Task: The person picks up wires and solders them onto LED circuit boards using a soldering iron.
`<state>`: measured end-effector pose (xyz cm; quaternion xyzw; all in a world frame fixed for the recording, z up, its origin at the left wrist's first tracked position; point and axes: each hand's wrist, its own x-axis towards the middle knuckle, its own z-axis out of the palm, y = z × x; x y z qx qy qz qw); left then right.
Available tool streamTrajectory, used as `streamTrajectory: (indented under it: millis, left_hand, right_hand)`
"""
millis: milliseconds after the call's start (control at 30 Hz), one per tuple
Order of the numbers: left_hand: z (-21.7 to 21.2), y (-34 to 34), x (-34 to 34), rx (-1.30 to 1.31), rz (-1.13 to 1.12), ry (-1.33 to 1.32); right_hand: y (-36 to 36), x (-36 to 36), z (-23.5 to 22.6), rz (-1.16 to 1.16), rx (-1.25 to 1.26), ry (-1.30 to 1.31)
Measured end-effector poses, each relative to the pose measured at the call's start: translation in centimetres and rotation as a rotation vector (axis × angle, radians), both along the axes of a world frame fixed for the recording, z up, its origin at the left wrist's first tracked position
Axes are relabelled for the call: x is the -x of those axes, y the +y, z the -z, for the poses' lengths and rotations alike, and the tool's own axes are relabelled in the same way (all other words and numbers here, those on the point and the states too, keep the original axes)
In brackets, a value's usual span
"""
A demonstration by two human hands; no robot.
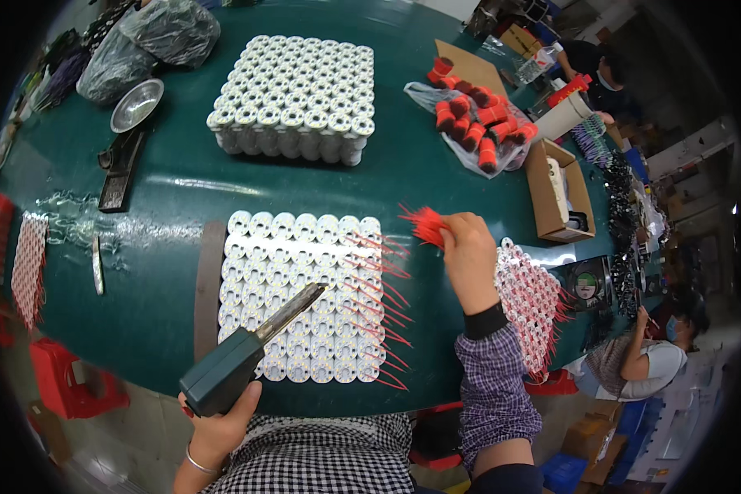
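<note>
My left hand is closed round the dark green handle of a soldering gun. Its metal barrel points up and to the right, over a panel of round white LED boards lying in rows. Red wires stick out from the boards in the panel's right-hand columns. Beyond the panel's upper right, my right hand pinches a bundle of short red wires. Close to the right forearm lies a second board panel with many red wires on it.
A stack of white board panels stands at the back. Red spool-like pieces lie on plastic, near a cardboard box. At left are a metal dish on a black stand, tweezers and a red stool. Other people sit at right.
</note>
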<state>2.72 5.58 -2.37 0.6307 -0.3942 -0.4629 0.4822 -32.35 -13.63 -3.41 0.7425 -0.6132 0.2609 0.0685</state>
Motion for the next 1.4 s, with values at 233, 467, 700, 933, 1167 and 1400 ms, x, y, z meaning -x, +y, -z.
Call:
streamTrajectory:
  millis: [233,467,700,933,1167,1400]
  left_hand:
    - [0.8,0.7,-0.9,-0.080,-0.093,0.058]
    - [1.7,1.3,-1.1,-0.078,-0.047,0.023]
    - [1.9,1.4,-0.8,0.075,-0.042,-0.067]
    - [1.4,1.7,-0.9,-0.057,-0.077,0.038]
    - [1.0,1.7,-0.7,-0.031,-0.026,0.026]
    - [1.0,2.0,-0.6,0.013,-0.049,0.016]
  right_hand:
    - [-2.7,0.2,2.4,0.025,-0.074,0.065]
    - [-2.1,-0.4,2.6,0.032,-0.062,0.135]
    - [-2.0,-0.4,2.7,0.040,-0.053,0.180]
    - [-1.9,-0.7,2.3,-0.004,-0.026,0.106]
    - [-1.3,0.5,2.0,-0.019,-0.075,-0.030]
    - [-1.0,0.7,1.6,-0.091,-0.093,-0.119]
